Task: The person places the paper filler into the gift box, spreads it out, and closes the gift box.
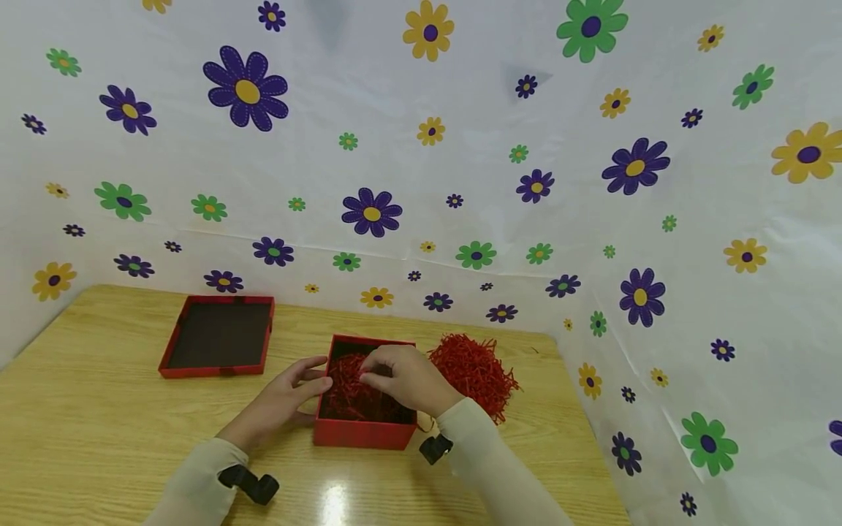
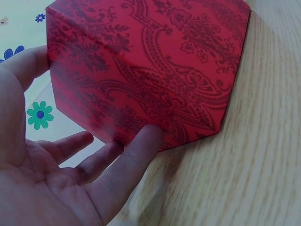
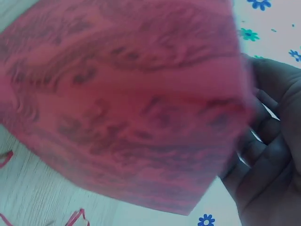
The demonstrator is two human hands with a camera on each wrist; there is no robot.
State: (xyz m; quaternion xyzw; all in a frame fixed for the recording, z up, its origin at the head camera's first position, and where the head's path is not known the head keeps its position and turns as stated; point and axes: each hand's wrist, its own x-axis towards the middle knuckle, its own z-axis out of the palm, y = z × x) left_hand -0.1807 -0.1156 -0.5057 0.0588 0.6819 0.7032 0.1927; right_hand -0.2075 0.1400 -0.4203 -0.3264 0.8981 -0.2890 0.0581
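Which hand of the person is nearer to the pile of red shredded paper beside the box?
The right hand. It is over the open red box, just beside the shredded paper pile; the left hand is at the box's left side, across the box from the pile.

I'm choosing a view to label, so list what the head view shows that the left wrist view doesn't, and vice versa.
Only the head view: the right grip, the inside of the red box with red shreds, the red heap beside it, and a shallow red tray with a dark interior.
Only the left wrist view: the dark paisley pattern on the box's side.
Both: the left grip touching the box, the wooden table and flowered backdrop.
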